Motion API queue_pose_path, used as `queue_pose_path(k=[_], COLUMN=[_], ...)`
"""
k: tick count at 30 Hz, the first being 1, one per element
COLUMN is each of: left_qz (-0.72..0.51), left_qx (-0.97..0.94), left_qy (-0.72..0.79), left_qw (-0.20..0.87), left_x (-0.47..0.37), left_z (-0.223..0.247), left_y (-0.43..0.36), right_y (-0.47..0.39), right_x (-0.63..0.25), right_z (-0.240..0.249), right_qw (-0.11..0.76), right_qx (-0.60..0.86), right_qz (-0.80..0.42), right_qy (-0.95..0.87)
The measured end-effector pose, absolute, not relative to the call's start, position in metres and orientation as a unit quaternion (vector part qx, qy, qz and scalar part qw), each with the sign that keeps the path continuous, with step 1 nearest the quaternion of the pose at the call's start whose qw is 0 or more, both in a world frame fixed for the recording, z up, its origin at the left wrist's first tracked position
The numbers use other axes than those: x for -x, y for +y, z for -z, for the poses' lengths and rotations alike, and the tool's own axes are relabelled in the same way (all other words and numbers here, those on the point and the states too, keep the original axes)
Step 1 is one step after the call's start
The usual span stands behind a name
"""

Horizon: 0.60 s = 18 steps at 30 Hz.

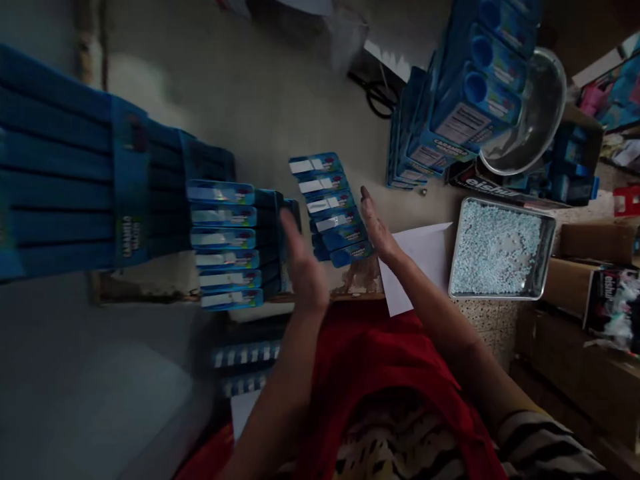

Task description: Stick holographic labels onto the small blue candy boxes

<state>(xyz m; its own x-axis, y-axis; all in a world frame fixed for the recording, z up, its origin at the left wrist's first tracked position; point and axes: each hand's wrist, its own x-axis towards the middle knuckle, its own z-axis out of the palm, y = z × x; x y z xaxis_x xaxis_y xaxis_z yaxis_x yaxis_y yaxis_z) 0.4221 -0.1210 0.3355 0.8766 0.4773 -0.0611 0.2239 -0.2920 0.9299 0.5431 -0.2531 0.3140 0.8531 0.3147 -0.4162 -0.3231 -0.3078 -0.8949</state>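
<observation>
Nearest the camera lies a red cloth (pixel 370 360) over the lap, soft and creased, with a striped sleeve (pixel 550 440) at the lower right. Both forearms rise from it toward the table (pixel 260 100), a pale, matte, slightly scuffed surface.

The left hand (pixel 300 263) is blurred, its flat palm turned inward and its fingers extended; it holds nothing and stands just beside a fanned row of small blue boxes (pixel 333 210). The right hand (pixel 377 230) is likewise flat and open, fingers straight and together, its edge just beside the right side of that same row. The boxes are slim glossy cardboard rectangles with white label panels, overlapping like shingles in a slanted line between the two palms.

To the left sits a second stack of the same cartons (pixel 225 243), their ends facing right, and beyond it a long dark-blue tray of boxes (pixel 60 167), ribbed in parallel bands. A white paper sheet (pixel 425 260) lies under the right wrist. Right of it a shallow rectangular metal tray (pixel 503 248) holds a grainy bed of tiny pale-blue pellets. Farther back stand taller blue cartons (pixel 475 93), a round shiny steel bowl (pixel 537 113), and black-handled scissors (pixel 377 97).
</observation>
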Motion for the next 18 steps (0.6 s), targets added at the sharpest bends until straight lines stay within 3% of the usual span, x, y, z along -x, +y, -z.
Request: queue_pose_path(k=[3,4,6,9,12,14,18], left_qz=[-0.205,-0.174,-0.093,-0.018,0.066,0.194,0.413], left_qx=[-0.844,-0.863,-0.872,-0.862,-0.898,-0.913,-0.857], left_qy=[0.175,0.116,0.047,0.01,0.037,0.045,0.034], left_qw=[0.464,0.461,0.479,0.506,0.434,0.356,0.307], left_x=[-0.356,-0.348,-0.359,-0.433,-0.516,-0.546,-0.54], left_z=[-0.356,-0.357,-0.35,-0.326,-0.293,-0.27,-0.228], left_y=[-0.168,-0.185,-0.215,-0.241,-0.25,-0.251,-0.253], right_y=[-0.318,-0.342,-0.386,-0.431,-0.456,-0.468,-0.48], right_x=[-0.538,-0.54,-0.546,-0.553,-0.536,-0.512,-0.468], right_z=[-0.321,-0.322,-0.317,-0.295,-0.269,-0.256,-0.241], right_qw=[0.506,0.466,0.305,0.123,0.073,0.07,0.073], right_qx=[0.835,0.864,0.94,0.967,0.954,0.956,0.961], right_qz=[-0.218,-0.191,-0.138,-0.144,-0.176,-0.172,-0.189], right_qy=[-0.014,-0.007,-0.06,-0.173,-0.229,-0.226,-0.186])
